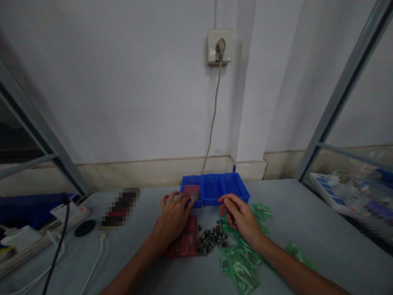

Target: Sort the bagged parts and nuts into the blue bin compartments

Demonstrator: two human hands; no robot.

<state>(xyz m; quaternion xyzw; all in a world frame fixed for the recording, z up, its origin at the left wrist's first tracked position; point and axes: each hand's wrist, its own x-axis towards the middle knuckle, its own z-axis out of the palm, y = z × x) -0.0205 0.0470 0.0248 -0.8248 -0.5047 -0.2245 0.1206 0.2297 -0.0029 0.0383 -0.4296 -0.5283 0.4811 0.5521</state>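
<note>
Green plastic bags point(242, 266) lie nearest under the open, empty-looking right hand point(242, 217), while the left hand point(173, 217) rests flat on a red tray point(188, 243); pinching metal parts point(211, 239) singly seems wisest.

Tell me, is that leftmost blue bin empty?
No: something pinkish-red lies inside the leftmost blue bin, just beyond the left hand.

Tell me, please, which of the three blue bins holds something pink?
The leftmost bin, beside the left hand; the middle bin and right bin show only blue.
</note>
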